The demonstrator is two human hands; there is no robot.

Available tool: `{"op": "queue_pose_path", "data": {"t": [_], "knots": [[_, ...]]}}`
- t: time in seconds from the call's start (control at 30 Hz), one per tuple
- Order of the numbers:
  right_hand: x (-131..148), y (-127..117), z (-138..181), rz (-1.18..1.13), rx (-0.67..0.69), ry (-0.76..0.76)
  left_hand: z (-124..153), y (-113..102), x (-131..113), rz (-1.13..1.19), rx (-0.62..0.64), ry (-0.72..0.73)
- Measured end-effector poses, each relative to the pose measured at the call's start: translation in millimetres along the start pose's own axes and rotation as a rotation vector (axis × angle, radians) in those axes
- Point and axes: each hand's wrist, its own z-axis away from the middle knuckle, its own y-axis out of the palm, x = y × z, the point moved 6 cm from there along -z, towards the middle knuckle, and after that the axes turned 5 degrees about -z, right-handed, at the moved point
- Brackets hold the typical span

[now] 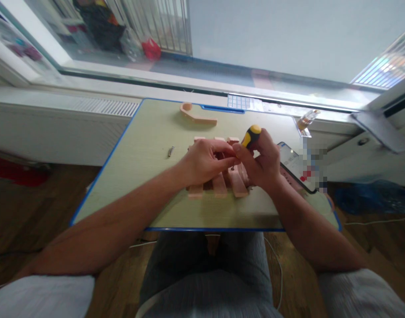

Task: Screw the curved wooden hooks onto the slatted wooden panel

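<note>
1. My right hand (260,165) is wrapped around a screwdriver (251,135); its yellow-and-black handle sticks out of my fist toward 12 o'clock, and the shaft is hidden behind my fingers.
2. My left hand (202,162) lies on the slats (219,183), fingers curled and pressed together, tips meeting my right thumb at about 3 o'clock from my left knuckles. Whether they pinch a small part there, I cannot tell.
3. The slats sit flat at the middle of the table (149,145), directly under both hands; their near ends poke out toward 6 o'clock past my fingers.
4. A screw (170,151) lies alone on the table at 9 o'clock from my left hand, well apart from it.
5. A curved wooden piece (197,115) rests at 12 o'clock, near the table's far edge.
6. A phone (297,167) lies at 3 o'clock, just beside my right hand.
</note>
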Motion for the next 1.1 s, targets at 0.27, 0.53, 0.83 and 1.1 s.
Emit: {"op": "queue_pose_path", "data": {"t": [0.27, 0.53, 0.83, 1.1], "knots": [[-6.4, 0.7, -1.6, -0.037, 0.004, 0.058, -0.6, 5.1, 5.2, 0.053, 0.014, 0.032], [-3.5, -5.3, -5.2, -0.306, 0.071, 0.241, 0.7, 5.6, 4.1, 0.011, 0.022, 0.0], [-8.4, -1.7, -6.9, -0.409, 0.036, 0.285, 1.1, 4.8, 1.6, -0.032, 0.046, -0.01], [-9.3, 5.1, -5.0, -0.301, -0.058, 0.267, 2.7, 5.7, 7.3, 0.03, 0.026, -0.027]]}}
